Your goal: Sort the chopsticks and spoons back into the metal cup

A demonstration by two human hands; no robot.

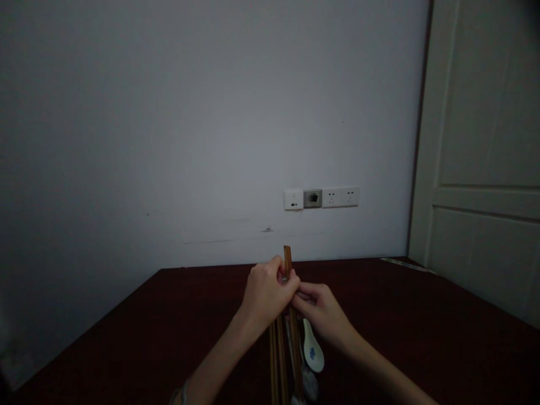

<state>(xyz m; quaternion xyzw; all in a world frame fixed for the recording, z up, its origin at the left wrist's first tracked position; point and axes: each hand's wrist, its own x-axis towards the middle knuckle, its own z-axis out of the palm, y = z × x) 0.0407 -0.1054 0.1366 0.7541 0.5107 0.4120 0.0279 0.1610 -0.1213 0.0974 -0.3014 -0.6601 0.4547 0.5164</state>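
A pair of brown wooden chopsticks (295, 343) stands tilted up between my hands, the upper ends rising above my fingers. My left hand (268, 288) is closed around them near the top. From the right, my right hand (324, 313) pinches at the same chopsticks just below; its fingertips are partly hidden. A small silvery bit shows by my left fingers, too small to name. Under my hands lie more chopsticks (277, 360), a metal spoon (311, 385) and a white ceramic spoon (313, 351) with a blue mark.
The dark red tabletop (189, 315) runs back to a pale wall (211, 140). Sockets and a switch (321, 198) are set low in that wall. A panelled door (485, 169) stands at the right, and a thin flat strip (409, 265) lies at the table's back right.
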